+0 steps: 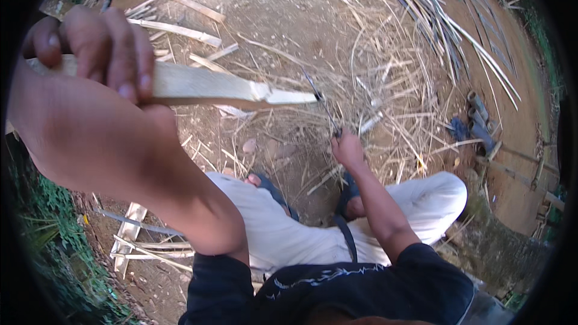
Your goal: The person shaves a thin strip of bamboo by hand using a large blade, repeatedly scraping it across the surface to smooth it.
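My left hand (96, 78) is raised close on the left, its fingers wrapped round a pale, flat piece of split wood or bamboo (205, 84). That piece points right and narrows past a notch to a thin tip. Lower down, near my knees, my right hand (349, 149) is closed on the dark handle of a thin knife (330, 117). The knife's slim blade slants up and left, crossing the narrow tip of the piece. From this angle I cannot tell whether blade and tip touch. Most of the handle is hidden in my fist.
Thin shavings (391, 78) litter the ground ahead. Flat slats (180, 31) lie at the far left, and long poles (445, 24) at the far right. Short tubes (478, 117) and a blue cloth (459, 128) are at the right. A curved blade (138, 222) crosses slats at the lower left.
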A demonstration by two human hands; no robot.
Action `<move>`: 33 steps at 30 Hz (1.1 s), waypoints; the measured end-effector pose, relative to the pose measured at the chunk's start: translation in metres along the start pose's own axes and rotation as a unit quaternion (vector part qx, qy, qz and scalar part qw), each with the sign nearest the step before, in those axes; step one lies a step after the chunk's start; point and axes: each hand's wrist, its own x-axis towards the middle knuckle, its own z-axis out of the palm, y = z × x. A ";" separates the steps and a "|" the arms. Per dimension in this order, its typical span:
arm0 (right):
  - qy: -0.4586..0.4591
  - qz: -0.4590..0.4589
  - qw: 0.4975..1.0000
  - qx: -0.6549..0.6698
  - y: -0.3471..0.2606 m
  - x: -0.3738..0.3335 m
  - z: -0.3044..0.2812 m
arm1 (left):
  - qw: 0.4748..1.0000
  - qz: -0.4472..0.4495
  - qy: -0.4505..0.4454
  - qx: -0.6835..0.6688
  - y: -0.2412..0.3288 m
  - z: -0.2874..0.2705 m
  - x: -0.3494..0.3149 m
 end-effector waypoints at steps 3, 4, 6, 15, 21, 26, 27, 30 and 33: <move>0.058 -0.055 0.987 0.142 -0.065 -0.010 -0.045 | 0.999 0.016 -0.032 -0.024 0.005 0.001 -0.002; 0.078 -0.072 0.978 0.178 -0.076 -0.023 -0.053 | 0.999 0.012 -0.037 -0.015 0.004 0.003 -0.007; 0.155 -0.167 0.954 0.195 -0.078 -0.029 -0.048 | 1.000 -0.017 -0.016 -0.012 0.006 0.007 -0.013; -0.025 0.028 0.999 0.028 0.012 0.001 0.014 | 1.000 -0.012 0.016 -0.016 0.001 0.002 -0.005; 0.098 -0.114 0.957 0.247 -0.109 -0.025 -0.069 | 1.000 0.000 0.002 0.018 0.006 0.006 -0.005; 0.151 -0.101 0.969 0.165 -0.004 -0.001 0.012 | 0.999 -0.015 0.020 0.019 0.004 0.009 -0.010; 0.095 -0.011 0.989 0.115 0.030 0.008 0.028 | 1.000 -0.013 0.023 0.006 0.001 0.009 -0.012; 0.039 0.052 0.996 0.057 0.036 0.016 0.031 | 1.000 0.003 0.025 0.006 -0.002 0.006 -0.006; 0.028 0.042 0.998 0.044 0.015 -0.011 0.009 | 1.000 -0.006 0.017 0.005 -0.011 -0.007 -0.002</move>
